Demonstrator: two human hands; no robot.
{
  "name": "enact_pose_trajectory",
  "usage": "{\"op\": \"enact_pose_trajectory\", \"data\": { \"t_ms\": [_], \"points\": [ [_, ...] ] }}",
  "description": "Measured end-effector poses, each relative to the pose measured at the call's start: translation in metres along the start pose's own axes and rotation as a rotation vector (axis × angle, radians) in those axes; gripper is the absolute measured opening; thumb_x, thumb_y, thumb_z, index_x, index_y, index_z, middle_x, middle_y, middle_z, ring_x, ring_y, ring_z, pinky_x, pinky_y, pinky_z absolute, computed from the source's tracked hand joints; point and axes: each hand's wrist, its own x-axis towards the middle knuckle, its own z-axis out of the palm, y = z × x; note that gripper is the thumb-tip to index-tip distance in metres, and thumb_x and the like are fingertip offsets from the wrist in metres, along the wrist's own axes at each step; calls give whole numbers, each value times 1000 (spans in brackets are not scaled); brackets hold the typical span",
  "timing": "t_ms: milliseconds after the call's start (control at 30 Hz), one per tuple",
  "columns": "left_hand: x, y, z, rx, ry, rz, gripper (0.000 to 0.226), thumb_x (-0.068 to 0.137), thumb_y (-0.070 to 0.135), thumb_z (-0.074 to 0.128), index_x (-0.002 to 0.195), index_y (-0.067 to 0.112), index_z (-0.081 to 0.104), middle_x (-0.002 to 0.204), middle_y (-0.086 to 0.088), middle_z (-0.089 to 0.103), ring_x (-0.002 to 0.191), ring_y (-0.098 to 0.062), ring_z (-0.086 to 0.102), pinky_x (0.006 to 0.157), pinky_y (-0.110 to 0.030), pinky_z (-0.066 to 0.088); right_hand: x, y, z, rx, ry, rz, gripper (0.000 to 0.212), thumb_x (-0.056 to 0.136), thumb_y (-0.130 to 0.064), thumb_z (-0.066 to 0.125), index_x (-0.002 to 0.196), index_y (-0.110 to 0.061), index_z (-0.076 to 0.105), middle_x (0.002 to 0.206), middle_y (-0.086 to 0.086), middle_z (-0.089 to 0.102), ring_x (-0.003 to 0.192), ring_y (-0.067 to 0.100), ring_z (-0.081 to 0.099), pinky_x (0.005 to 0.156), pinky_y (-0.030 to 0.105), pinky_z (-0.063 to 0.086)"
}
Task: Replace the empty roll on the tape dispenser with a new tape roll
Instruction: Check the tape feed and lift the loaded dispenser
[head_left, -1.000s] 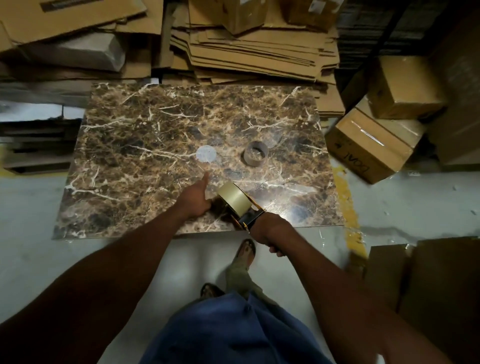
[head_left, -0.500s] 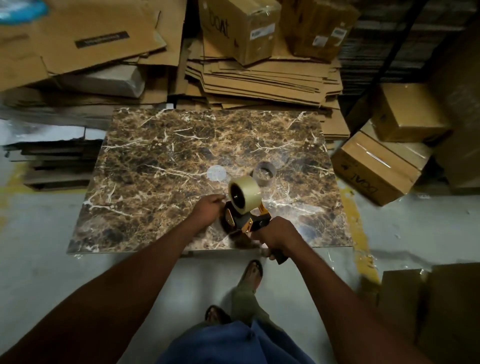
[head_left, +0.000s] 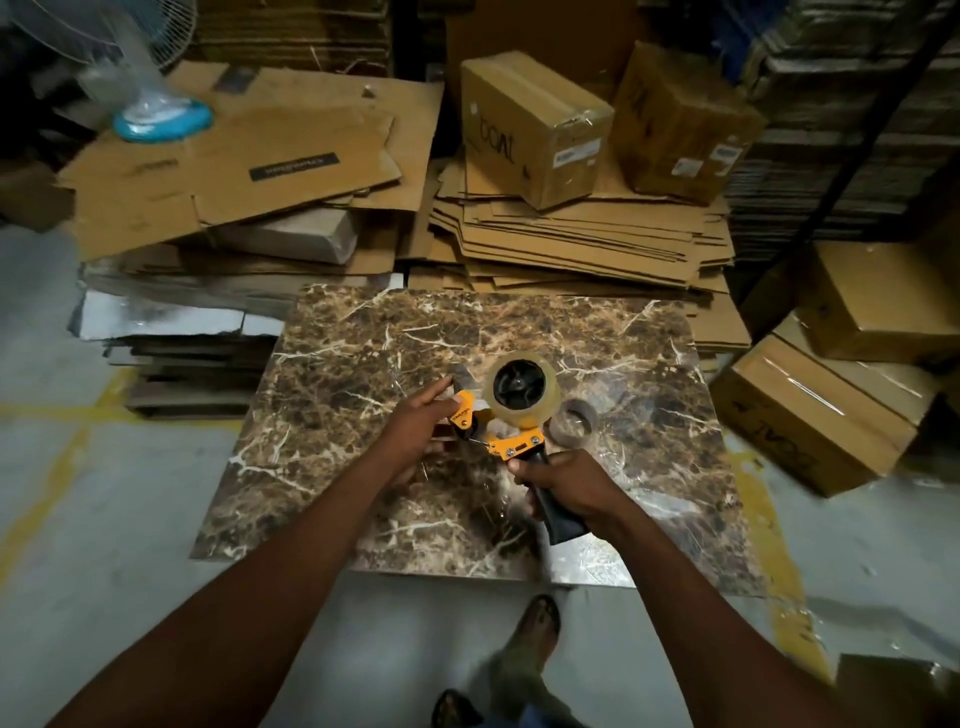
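The right hand (head_left: 566, 486) is closed tight around the dispenser (head_left: 511, 441) handle. The left hand (head_left: 421, 431) pinches the dispenser's front.

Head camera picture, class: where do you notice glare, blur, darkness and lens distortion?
In the head view, glare washes the glossy brown marble slab at its near edge; motion blur smears the sandalled foot and the brown cardboard boxes at right; the upper corners fall into darkness; the wide lens bows the flattened cardboard stacks outward. The yellow-and-black tape dispenser stays fairly sharp.
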Motion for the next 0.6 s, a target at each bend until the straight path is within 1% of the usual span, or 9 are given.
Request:
{"op": "enact_pose_trajectory", "data": {
  "t_ms": [67,100,167,200,300,433,500,533,600],
  "points": [
    [3,7,-2,-21,5,20,49,96,23,71,143,31,58,115,-8,78,93,-25,76,83,-53,61,12,-1,2,-6,-4,-20,54,78,-32,88,85,18,69,71,25,71,57,28,67,62,34,55],
    [5,10,-3,-16,11,33,49,97,21,70,143,30,58,113,-6,79,92,-23,77,82,-51,62,18,-1,4,-25,7,-30,60,73,-39,91,84,16,69,72,26,72,60,28,67,64,36,55],
    [9,16,-4,-27,30,52,49,97,20,70,145,27,57,118,-5,77,94,-20,77,71,-39,63,34,2,5,-68,29,-52,67,61,-53,94,74,7,68,70,23,69,61,25,63,64,38,51],
    [10,19,-3,-40,39,63,50,97,20,70,145,26,57,123,-5,75,96,-21,77,67,-35,62,42,3,6,-98,49,-63,63,59,-56,94,68,-2,64,66,18,63,60,22,57,63,36,46],
    [21,23,-2,-17,75,74,49,96,18,71,143,27,58,125,-5,73,91,-16,78,60,-30,59,61,0,6,-167,96,-88,53,67,-47,93,60,-16,50,59,9,42,57,15,40,60,30,33],
    [40,29,-4,47,107,40,54,96,14,71,147,18,55,108,3,77,85,-16,77,64,-28,59,91,2,3,-286,119,-122,56,70,-56,87,59,-14,50,58,8,42,54,16,41,57,31,28],
    [50,31,-7,60,118,17,54,96,11,70,147,15,54,101,8,77,89,-19,73,72,-29,59,105,2,3,-325,114,-120,60,74,-56,84,59,-9,49,57,8,41,53,17,40,56,32,26],
    [54,33,-7,70,127,9,54,95,11,71,147,15,55,102,8,77,92,-21,71,74,-30,59,113,3,3,-326,108,-130,60,75,-55,83,59,-8,50,57,8,41,54,17,40,57,32,26],
    [63,36,-9,116,151,-5,55,94,13,72,147,17,56,120,0,74,98,-19,72,75,-30,62,126,4,5,-334,99,-136,55,78,-53,81,60,-12,49,58,8,40,54,17,39,58,32,26]
  ]
}}
